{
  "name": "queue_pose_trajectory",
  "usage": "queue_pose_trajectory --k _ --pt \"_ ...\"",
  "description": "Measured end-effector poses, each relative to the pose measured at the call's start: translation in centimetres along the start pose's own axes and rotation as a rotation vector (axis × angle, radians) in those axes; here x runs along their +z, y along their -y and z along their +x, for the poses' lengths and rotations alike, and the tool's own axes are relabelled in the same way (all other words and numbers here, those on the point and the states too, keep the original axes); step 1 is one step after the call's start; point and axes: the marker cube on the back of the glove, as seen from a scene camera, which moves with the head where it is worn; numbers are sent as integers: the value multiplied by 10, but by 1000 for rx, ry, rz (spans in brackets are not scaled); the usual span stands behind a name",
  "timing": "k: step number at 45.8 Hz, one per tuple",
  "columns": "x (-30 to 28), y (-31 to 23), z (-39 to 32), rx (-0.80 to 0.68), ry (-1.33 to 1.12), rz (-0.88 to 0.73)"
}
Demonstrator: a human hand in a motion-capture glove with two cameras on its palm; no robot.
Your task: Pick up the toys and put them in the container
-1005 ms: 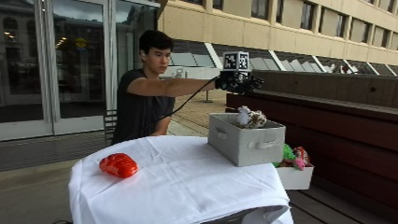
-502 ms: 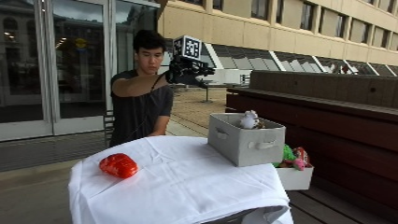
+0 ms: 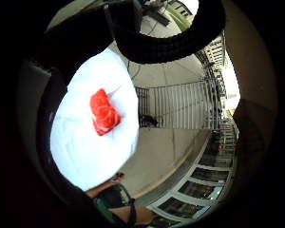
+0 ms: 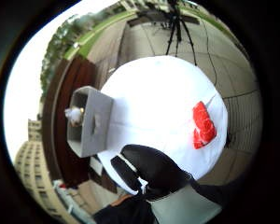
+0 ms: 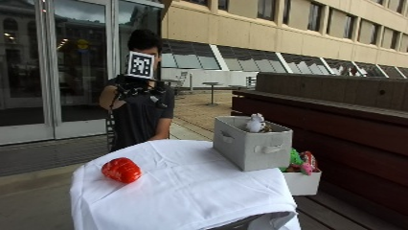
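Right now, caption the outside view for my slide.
Gloved right hand raised at chest; red toy on the white-clothed table, grey container holding toys.

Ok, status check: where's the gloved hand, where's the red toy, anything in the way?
Right hand raised at chest, holding nothing. Red toy on the white tablecloth, untouched. Grey container holds a white toy. Nothing blocking the red toy.

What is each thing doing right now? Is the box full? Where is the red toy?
Red toy: lying on the white cloth, apart from the box, not picked up yet.
Grey box: upright and open on the table, a white toy poking out of the top.
White bin: beside the table behind the box, holding colourful toys.
Right hand: raised above the table, holding nothing; whether its fingers are curled cannot be told.
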Motion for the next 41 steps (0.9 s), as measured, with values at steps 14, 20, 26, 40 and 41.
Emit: queue_pose_trajectory --k 14,20,26,40,41 --pt "86 3 46 41 53 -28" --pt "129 -1 56 26 65 -64" --pt "171 -1 54 63 75 -45" --pt "224 -10 49 50 55 -218" --pt "228 -10 49 55 55 -222"
